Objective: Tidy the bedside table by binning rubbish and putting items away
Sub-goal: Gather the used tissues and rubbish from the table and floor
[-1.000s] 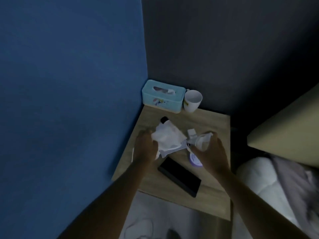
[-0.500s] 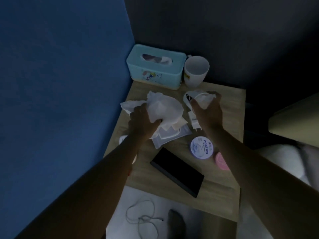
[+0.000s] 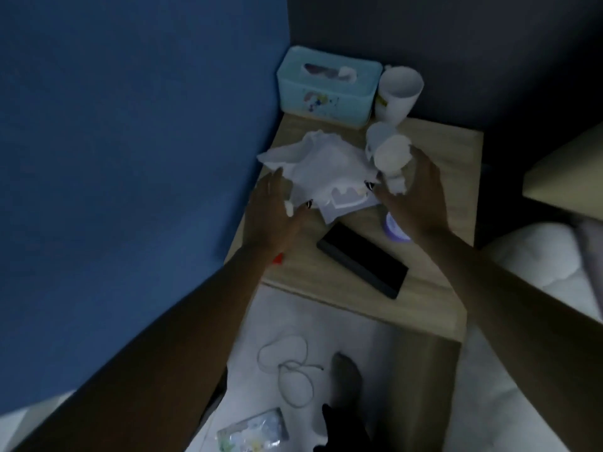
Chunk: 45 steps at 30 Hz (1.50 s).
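- Left hand (image 3: 274,207): fingers spread and fairly straight, at the left side of the crumpled white paper tissue heap (image 3: 326,168), which lies near the counter's left edge.
- Right hand (image 3: 414,197): fingers curled round a balled white tissue wad (image 3: 391,154), beside the heap.
- Pale wooden counter (image 3: 437,148): teal plastic tissue box (image 3: 329,88) at the back-left corner; flat black phone (image 3: 362,259) toward the front edge.

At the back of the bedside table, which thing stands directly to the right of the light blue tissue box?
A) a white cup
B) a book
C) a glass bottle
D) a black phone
A: a white cup stands upright next to the tissue box at the back of the table, while the black phone lies flat nearer the front edge.
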Tool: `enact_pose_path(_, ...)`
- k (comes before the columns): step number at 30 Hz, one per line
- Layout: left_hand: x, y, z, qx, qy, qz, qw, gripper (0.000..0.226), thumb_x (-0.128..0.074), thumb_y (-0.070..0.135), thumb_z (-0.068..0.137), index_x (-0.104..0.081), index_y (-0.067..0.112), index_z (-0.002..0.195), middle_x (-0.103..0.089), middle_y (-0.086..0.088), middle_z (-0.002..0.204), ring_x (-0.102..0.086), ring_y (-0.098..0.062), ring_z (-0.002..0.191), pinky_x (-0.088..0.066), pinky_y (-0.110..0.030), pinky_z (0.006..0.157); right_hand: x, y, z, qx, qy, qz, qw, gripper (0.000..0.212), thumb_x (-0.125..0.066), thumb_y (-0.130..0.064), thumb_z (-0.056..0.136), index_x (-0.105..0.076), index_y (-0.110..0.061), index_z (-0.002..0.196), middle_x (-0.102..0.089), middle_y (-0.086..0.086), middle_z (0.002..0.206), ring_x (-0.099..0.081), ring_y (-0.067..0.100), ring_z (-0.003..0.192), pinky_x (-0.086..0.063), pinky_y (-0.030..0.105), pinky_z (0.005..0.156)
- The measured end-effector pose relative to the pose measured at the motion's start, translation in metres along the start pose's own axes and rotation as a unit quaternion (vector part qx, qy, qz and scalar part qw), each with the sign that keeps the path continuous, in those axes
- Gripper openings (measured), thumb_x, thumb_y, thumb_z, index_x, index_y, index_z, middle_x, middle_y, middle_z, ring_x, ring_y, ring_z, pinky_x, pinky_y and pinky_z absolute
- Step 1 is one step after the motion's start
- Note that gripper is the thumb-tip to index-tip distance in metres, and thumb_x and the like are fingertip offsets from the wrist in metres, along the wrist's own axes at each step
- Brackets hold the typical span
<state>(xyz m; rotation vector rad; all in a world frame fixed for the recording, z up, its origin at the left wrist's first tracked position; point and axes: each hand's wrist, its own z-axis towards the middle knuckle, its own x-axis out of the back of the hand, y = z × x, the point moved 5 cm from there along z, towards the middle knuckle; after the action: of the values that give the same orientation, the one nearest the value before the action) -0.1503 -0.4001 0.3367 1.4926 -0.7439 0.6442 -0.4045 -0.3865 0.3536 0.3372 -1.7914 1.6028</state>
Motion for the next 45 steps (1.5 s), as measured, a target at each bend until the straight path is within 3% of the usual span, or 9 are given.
enact_pose_path(6, 0.031, -0.031, -0.137, -0.065, 0.033, 0.057, 0.996, 0.05, -0.062, 0.026, 0.082, -0.049, 0.009, 0.127, -0.054, -0.015, 0.12, -0.054, -0.03, 0.106, -0.052, -0.042, 0.085, -0.018, -0.031, -0.14, 0.054, 0.022, -0.069, 0.996, 0.056, -0.07, -0.031, 0.077, -0.049, -0.009, 0.125, -0.052, 0.015, 0.124, -0.049, 0.03, 0.115, -0.045, 0.038, 0.093)
enact_pose_path(12, -0.003, -0.1, -0.254, -0.168, -0.11, 0.149, 0.968, 0.049, -0.051, 0.034, 0.083, -0.039, 0.017, 0.127, -0.056, -0.013, 0.119, -0.057, -0.029, 0.104, -0.054, -0.043, 0.082, -0.083, -0.004, -0.264, 0.098, -0.103, -0.092, 0.986, 0.055, -0.07, -0.034, 0.078, -0.053, -0.012, 0.126, -0.057, 0.013, 0.119, -0.055, 0.027, 0.108, -0.049, 0.032, 0.087)
enact_pose_path(15, -0.049, -0.156, -0.298, -0.146, -0.185, 0.174, 0.956, 0.057, -0.06, 0.038, 0.082, -0.042, 0.017, 0.132, -0.054, -0.011, 0.126, -0.056, -0.028, 0.112, -0.052, -0.04, 0.089, -0.137, 0.051, -0.31, 0.068, -0.207, -0.15, 0.964, 0.068, -0.071, -0.042, 0.078, -0.042, -0.02, 0.136, -0.052, 0.009, 0.133, -0.05, 0.025, 0.12, -0.045, 0.034, 0.096)
enact_pose_path(19, -0.137, -0.238, -0.345, -0.093, -0.288, 0.213, 0.929, 0.086, -0.071, 0.051, 0.073, -0.037, 0.013, 0.141, -0.045, -0.013, 0.137, -0.05, -0.032, 0.12, -0.047, -0.041, 0.093, -0.211, 0.143, -0.355, 0.025, -0.332, -0.217, 0.918, 0.08, -0.07, -0.042, 0.079, -0.028, -0.026, 0.146, -0.039, 0.007, 0.145, -0.042, 0.028, 0.127, -0.046, 0.041, 0.099)
enact_pose_path(28, -0.293, -0.384, -0.419, -0.012, -0.376, 0.308, 0.874, 0.116, -0.079, 0.063, 0.054, -0.024, 0.014, 0.143, -0.038, -0.014, 0.139, -0.049, -0.031, 0.115, -0.051, -0.043, 0.085, -0.348, 0.291, -0.409, 0.085, -0.385, -0.247, 0.885, 0.082, -0.07, -0.034, 0.081, -0.024, -0.025, 0.149, -0.03, 0.007, 0.153, -0.029, 0.031, 0.136, -0.046, 0.046, 0.099)
enact_pose_path(32, -0.315, -0.414, -0.433, -0.066, -0.362, 0.338, 0.866, 0.12, -0.087, 0.062, 0.03, -0.039, 0.013, 0.128, -0.057, -0.014, 0.117, -0.061, -0.028, 0.093, -0.056, -0.039, 0.068, -0.382, 0.317, -0.414, 0.107, -0.378, -0.287, 0.874, 0.085, -0.071, -0.03, 0.078, -0.024, -0.025, 0.149, -0.03, 0.009, 0.149, -0.033, 0.033, 0.128, -0.053, 0.042, 0.083)
enact_pose_path(36, -0.322, -0.427, -0.434, -0.106, -0.361, 0.32, 0.869, 0.107, -0.091, 0.053, 0.02, -0.052, 0.011, 0.111, -0.066, -0.009, 0.097, -0.066, -0.023, 0.077, -0.054, -0.033, 0.058, -0.399, 0.315, -0.409, 0.109, -0.342, -0.305, 0.882, 0.046, -0.062, -0.018, 0.079, -0.046, -0.013, 0.122, -0.052, 0.014, 0.113, -0.051, 0.034, 0.105, -0.046, 0.034, 0.062)
enact_pose_path(42, -0.318, -0.432, -0.435, -0.105, -0.372, 0.257, 0.886, 0.088, -0.095, 0.038, 0.026, -0.05, 0.015, 0.097, -0.073, -0.007, 0.078, -0.068, -0.017, 0.051, -0.05, -0.02, 0.04, -0.391, 0.312, -0.404, 0.046, -0.406, -0.282, 0.868, 0.047, -0.058, -0.027, 0.087, -0.037, -0.014, 0.127, -0.064, 0.017, 0.106, -0.064, 0.036, 0.089, -0.043, 0.033, 0.063)
enact_pose_path(45, -0.293, -0.41, -0.425, -0.081, -0.366, 0.237, 0.896, 0.078, -0.095, 0.04, 0.029, -0.06, 0.018, 0.095, -0.072, 0.001, 0.07, -0.068, -0.012, 0.052, -0.05, -0.017, 0.043, -0.354, 0.283, -0.4, 0.018, -0.411, -0.263, 0.873, 0.043, -0.055, -0.021, 0.086, -0.04, -0.016, 0.126, -0.065, 0.017, 0.1, -0.064, 0.037, 0.086, -0.04, 0.032, 0.062)
